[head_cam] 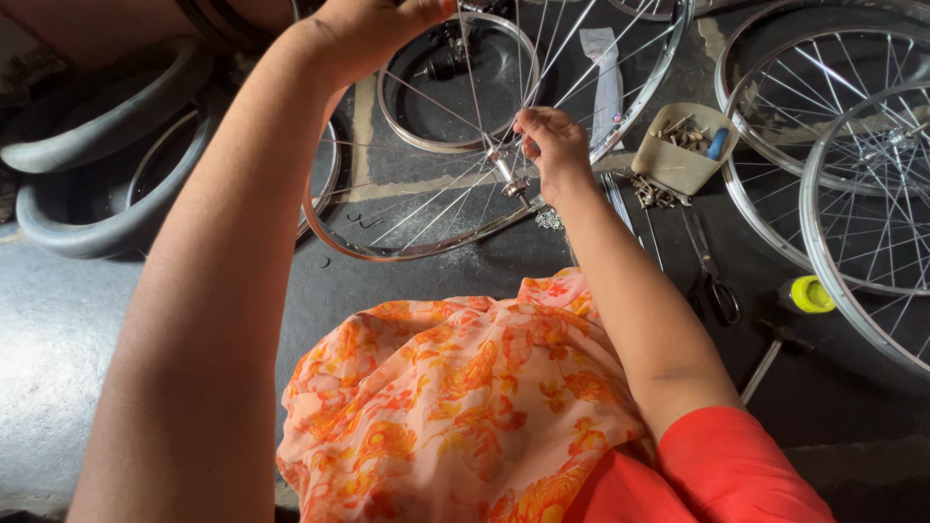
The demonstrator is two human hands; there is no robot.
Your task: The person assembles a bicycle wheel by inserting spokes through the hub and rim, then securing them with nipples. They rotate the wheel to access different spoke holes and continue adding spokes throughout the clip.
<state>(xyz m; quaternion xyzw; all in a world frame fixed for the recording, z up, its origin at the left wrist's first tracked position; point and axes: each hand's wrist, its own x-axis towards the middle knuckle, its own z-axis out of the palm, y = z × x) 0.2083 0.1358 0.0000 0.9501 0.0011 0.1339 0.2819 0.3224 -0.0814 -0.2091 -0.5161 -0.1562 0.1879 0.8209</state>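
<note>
An orange floral cloth point(455, 407) covers the person's lap. Just beyond it, the right hand point(554, 155) pinches its fingertips together on a spoke beside the hub point(509, 174) of a bicycle wheel point(387, 247); the hub's axle slants towards the lap, just left of that hand. Farther off, the left hand point(373, 34) closes on the wheel's upper spokes. Right of both lie a tray of small parts point(683, 145), pliers point(712, 276) and more wheels point(823, 145) on the dark floor.

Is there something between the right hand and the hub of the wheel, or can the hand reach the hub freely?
Nothing visible stands in the way. The right hand is already at the spokes beside the hub of the wheel. The left hand holds the wheel higher up, away from the hub.
</note>
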